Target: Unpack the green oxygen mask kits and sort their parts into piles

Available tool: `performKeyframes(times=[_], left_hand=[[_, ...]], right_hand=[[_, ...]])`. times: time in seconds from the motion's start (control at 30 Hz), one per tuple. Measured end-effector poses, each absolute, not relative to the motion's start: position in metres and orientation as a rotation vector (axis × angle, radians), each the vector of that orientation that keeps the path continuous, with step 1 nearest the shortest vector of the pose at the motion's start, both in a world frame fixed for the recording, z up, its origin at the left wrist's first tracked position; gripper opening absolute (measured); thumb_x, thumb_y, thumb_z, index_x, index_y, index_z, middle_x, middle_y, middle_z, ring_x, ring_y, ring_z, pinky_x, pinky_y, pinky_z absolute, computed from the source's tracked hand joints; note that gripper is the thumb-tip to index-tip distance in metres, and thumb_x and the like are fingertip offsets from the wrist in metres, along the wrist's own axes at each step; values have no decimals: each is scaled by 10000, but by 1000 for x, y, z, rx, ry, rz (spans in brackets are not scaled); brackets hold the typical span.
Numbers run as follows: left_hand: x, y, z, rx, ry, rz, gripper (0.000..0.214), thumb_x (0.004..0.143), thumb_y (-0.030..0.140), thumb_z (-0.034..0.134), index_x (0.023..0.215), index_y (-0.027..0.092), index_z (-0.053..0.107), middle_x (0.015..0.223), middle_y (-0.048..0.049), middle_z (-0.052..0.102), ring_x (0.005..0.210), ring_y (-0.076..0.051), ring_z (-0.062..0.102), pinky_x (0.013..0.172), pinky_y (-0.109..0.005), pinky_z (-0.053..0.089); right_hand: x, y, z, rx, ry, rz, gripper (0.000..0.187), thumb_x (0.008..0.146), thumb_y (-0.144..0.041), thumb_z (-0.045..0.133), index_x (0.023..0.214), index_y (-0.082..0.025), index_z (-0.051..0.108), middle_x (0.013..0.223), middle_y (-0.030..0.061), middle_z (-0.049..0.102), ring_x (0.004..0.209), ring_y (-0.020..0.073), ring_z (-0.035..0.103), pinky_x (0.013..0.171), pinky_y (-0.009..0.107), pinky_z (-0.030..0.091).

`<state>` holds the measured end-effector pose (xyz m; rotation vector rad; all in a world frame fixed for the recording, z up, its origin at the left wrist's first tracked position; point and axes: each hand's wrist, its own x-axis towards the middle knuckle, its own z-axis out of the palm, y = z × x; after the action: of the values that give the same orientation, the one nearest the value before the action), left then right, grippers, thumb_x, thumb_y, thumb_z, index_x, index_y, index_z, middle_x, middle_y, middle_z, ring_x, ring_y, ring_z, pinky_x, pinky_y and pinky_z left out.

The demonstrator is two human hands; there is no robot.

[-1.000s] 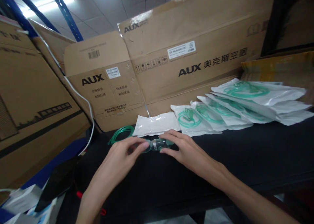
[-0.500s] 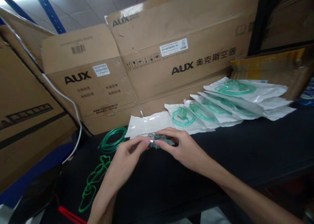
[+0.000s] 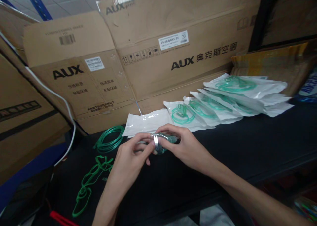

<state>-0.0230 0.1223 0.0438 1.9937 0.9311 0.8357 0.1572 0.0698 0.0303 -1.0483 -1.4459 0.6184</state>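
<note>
Both hands meet over a black table point(image 3: 247, 143) and pinch a small clear green plastic mask point(image 3: 162, 143) with a metal strip. My left hand point(image 3: 133, 156) grips its left side with fingers closed. From the right, my right hand point(image 3: 180, 146) curls its fingers round the mask. A coil of green tubing point(image 3: 109, 138) lies just left of the hands, and a green elastic strap point(image 3: 90, 179) trails toward the near left edge. An empty white pouch point(image 3: 146, 122) lies flat right behind the hands.
Several sealed white pouches point(image 3: 235, 94) with green tubing inside overlap in a row at the back right. Large brown AUX cartons point(image 3: 148, 54) wall off the back and left. A white cable point(image 3: 66, 107) hangs down at the left. A red item point(image 3: 59, 217) lies at the near left.
The view has shifted, so the green strap and coil now show at the left. Both hands have lifted the mask slightly and closed tighter round it, the metal strip now facing up.
</note>
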Motion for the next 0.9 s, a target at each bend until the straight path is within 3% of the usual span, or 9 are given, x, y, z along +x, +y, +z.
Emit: performKeyframes(times=[0.13, 0.3, 0.9], left_hand=[[-22, 118, 47, 2008, 960, 1058, 265, 872, 424, 700, 1033, 218, 657, 1024, -26, 666, 761, -155, 659, 537, -214, 505], [-20, 116, 49, 2290, 960, 1061, 195, 914, 403, 660, 892, 229, 745, 881, -14, 654, 807, -159, 619, 624, -215, 468], [-13, 112, 46, 2350, 914, 1103, 152, 923, 316, 669, 834, 233, 759, 794, 22, 631, 692, -115, 564, 614, -212, 416]], right_hand=[[156, 71, 29, -1052, -1418, 558, 118, 877, -187, 638, 967, -186, 715, 961, 34, 755, 945, 201, 698, 883, 318, 523], [156, 72, 28, -1051, -1400, 498, 112, 880, -177, 636, 960, -188, 713, 958, 24, 750, 950, 192, 687, 891, 312, 507], [165, 72, 32, -946, -1440, 572, 95, 844, -141, 666, 875, -152, 755, 892, 28, 775, 875, 161, 705, 804, 249, 525]])
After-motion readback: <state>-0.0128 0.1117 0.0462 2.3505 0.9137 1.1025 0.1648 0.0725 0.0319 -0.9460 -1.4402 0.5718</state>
